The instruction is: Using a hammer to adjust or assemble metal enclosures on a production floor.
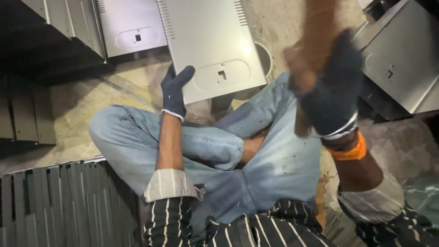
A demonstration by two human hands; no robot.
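Observation:
I sit cross-legged on the floor in light blue jeans. My left hand [175, 90], in a dark glove, holds the near left corner of a grey sheet-metal panel [210, 41] that lies in front of my knees; the panel has vent slots and a small square hole. My right hand [331, 89], also gloved, is raised close to the camera and grips a brown wooden handle [318, 41], which is blurred. An orange band sits on that wrist.
More grey metal panels lie at the top left [130, 25] and at the right [402, 55]. A stack of dark metal strips [59, 206] stands at the lower left. Dark racks fill the far left. The floor is worn concrete [82, 110].

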